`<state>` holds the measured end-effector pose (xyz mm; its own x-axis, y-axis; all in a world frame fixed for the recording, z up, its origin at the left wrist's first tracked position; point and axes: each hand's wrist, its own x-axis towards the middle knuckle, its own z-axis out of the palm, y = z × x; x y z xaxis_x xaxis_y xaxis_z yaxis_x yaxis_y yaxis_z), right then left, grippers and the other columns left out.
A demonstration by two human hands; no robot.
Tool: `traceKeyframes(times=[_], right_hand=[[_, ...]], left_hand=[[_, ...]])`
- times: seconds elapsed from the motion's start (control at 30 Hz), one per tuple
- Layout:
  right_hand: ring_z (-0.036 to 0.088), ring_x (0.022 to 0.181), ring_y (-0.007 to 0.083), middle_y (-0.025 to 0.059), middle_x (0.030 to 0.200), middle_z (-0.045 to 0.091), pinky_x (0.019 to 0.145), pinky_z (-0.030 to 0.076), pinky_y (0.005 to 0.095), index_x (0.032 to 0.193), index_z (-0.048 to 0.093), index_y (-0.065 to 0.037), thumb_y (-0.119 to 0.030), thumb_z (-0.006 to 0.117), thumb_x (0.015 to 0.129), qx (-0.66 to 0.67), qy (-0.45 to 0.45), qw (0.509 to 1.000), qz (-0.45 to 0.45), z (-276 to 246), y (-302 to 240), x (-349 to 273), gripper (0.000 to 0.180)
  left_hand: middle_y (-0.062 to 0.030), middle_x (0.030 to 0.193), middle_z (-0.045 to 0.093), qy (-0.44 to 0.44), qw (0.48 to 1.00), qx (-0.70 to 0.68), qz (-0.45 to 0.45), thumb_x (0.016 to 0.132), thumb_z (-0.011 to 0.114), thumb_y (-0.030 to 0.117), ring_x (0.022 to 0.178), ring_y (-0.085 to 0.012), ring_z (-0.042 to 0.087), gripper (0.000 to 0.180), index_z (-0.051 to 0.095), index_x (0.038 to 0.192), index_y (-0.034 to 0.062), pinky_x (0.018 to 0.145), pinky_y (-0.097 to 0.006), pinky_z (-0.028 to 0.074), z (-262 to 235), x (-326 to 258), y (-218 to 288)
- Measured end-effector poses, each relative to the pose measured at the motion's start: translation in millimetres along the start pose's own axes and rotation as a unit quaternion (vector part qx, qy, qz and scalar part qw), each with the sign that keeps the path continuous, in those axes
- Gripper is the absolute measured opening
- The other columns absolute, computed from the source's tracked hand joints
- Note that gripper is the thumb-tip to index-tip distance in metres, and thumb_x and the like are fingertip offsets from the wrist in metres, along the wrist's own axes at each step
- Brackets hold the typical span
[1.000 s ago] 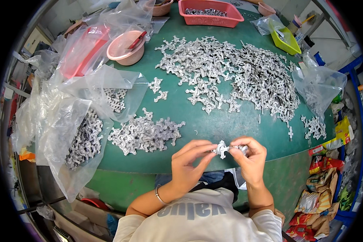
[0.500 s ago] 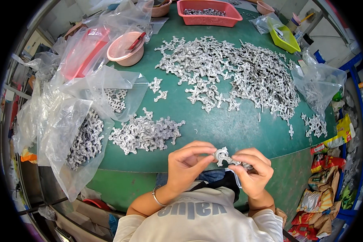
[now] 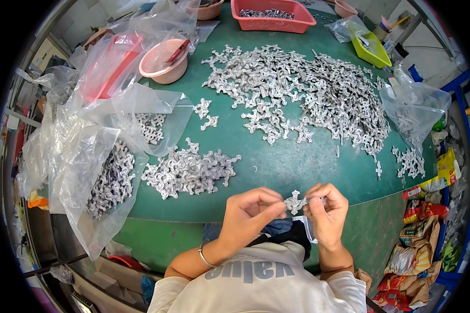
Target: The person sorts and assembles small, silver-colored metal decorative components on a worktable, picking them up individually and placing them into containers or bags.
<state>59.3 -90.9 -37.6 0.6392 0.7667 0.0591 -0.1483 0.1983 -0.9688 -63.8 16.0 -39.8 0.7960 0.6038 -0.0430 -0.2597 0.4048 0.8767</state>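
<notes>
Small pile (image 3: pixel 189 171) on the green table (image 3: pixel 277 161), near the edge. Left hand (image 3: pixel 248 215) and right hand (image 3: pixel 326 209) both pinch one small metal casting (image 3: pixel 295 202) over the lap. Risk: a twisting slip drops it off the table.

Small parts pile (image 3: pixel 189 172) on table (image 3: pixel 277 161), left of hands; large pile (image 3: pixel 303 91) behind; bags (image 3: pixel 104 156) far left

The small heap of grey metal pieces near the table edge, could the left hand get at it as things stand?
Probably yes. The heap lies just ahead and left of the left hand, with bare green table between, but that hand is busy pinching a metal piece with the right hand.
</notes>
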Motion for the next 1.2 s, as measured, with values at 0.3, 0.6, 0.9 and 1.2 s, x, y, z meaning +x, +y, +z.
traceKeyframes(times=[0.3, 0.6, 0.9, 1.2], right_hand=[[0.040, 0.054, 0.0036, 0.0092, 0.077, 0.055, 0.046, 0.030, 0.0172, 0.085, 0.049, 0.000, -0.009, 0.055, 0.085, 0.087, -0.021, 0.996, 0.026, -3, 6, -5, 0.011], [0.039, 0.051, 0.0106, 0.0084, 0.075, 0.050, 0.043, 0.032, 0.0212, 0.083, 0.043, -0.007, -0.024, 0.046, 0.088, 0.352, 0.075, 0.918, 0.166, 8, 17, 2, 0.018], [0.043, 0.060, 0.0145, 0.0033, 0.061, 0.045, 0.052, 0.039, 0.0258, 0.092, 0.056, -0.005, -0.015, 0.060, 0.078, 0.373, 0.098, 0.904, 0.185, -66, 44, 79, 0.017], [0.057, 0.079, 0.0348, 0.0137, 0.093, 0.057, 0.069, 0.046, 0.0401, 0.098, 0.058, -0.006, -0.012, 0.071, 0.067, -0.644, 0.048, 0.763, -0.045, -54, 65, 118, 0.034]], left_hand=[[-0.0131, 0.079, 0.059, -0.013, 0.996, -0.045, -0.076, 0.083, 0.054, 0.002, 0.068, -0.0155, 0.057, 0.009, 0.057, 0.080, -0.0058, 0.063, -0.026, 0.049, -3, 2, 0], [-0.0099, 0.081, 0.060, -0.065, 0.991, 0.027, -0.117, 0.084, 0.054, 0.003, 0.072, -0.0129, 0.058, 0.010, 0.058, 0.088, -0.0057, 0.066, -0.024, 0.048, 2, 2, -16], [-0.0074, 0.082, 0.059, -0.044, 0.990, 0.074, -0.111, 0.086, 0.053, 0.005, 0.075, -0.0107, 0.056, 0.014, 0.059, 0.094, -0.0041, 0.068, -0.023, 0.047, -8, -2, -18], [-0.0070, 0.085, 0.059, -0.061, 0.984, 0.101, -0.136, 0.086, 0.053, 0.005, 0.078, -0.0104, 0.056, 0.015, 0.059, 0.096, -0.0042, 0.071, -0.023, 0.047, -9, 0, -22]])
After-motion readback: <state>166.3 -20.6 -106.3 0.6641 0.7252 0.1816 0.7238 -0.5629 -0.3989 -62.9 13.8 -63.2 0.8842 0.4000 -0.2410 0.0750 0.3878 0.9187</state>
